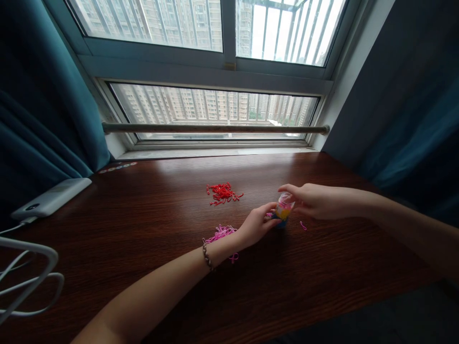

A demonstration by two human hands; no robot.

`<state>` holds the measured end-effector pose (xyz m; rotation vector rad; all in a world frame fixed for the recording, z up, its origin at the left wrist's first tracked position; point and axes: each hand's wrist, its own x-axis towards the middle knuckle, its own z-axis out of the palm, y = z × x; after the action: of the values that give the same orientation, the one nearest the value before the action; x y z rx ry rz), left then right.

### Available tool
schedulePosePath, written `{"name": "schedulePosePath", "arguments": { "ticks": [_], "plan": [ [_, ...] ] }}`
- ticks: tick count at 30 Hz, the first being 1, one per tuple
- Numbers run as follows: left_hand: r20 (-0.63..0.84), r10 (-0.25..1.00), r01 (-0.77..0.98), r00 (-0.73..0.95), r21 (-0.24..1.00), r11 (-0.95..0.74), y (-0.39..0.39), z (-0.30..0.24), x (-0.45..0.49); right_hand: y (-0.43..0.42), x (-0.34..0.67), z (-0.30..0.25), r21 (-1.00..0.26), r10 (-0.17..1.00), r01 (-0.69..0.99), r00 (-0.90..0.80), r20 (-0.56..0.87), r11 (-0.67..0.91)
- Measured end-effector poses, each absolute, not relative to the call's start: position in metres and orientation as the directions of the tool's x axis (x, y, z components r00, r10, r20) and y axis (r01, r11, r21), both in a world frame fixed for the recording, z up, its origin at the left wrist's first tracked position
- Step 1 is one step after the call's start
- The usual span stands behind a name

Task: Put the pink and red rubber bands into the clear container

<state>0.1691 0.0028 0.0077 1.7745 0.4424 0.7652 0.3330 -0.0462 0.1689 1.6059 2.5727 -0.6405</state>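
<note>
A small clear container (284, 210), with pink, yellow and blue showing in it, stands at the right of the middle of the table. My left hand (256, 224) grips it from the left, fingers and thumb closed around its lower part. At its top right, my right hand (304, 199) has its fingers bent around the rim; the exact contact is partly hidden. One pink loop-shaped piece (303, 225) lies just right of the container. Under and beyond my left wrist is a pile of pink loop pieces (220, 233). Farther back lies a pile of red pieces (223, 192).
The dark wooden table (161, 205) reaches to a window with a metal rail (215, 128). On the left are a white power bank (52, 197) and coiled white cables (32, 277). Blue curtains (46, 105) hang at the side.
</note>
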Motion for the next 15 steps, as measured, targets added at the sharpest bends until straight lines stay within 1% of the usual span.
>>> {"name": "schedulePosePath", "arguments": {
  "ticks": [6,10,15],
  "plan": [
    [0.286,0.63,-0.088,0.722,0.941,-0.326,0.001,0.009,0.169,-0.034,0.326,0.142,-0.271,0.839,0.895,-0.433,-0.328,0.356],
    [0.287,0.647,-0.064,0.706,0.936,-0.345,0.001,0.009,0.169,-0.031,0.325,0.147,-0.359,0.845,0.884,-0.419,-0.331,0.298],
    [0.275,0.633,-0.012,0.724,0.922,-0.388,0.001,0.014,0.167,-0.036,0.335,0.161,-0.441,0.875,0.855,-0.41,-0.256,0.271]
  ]
}}
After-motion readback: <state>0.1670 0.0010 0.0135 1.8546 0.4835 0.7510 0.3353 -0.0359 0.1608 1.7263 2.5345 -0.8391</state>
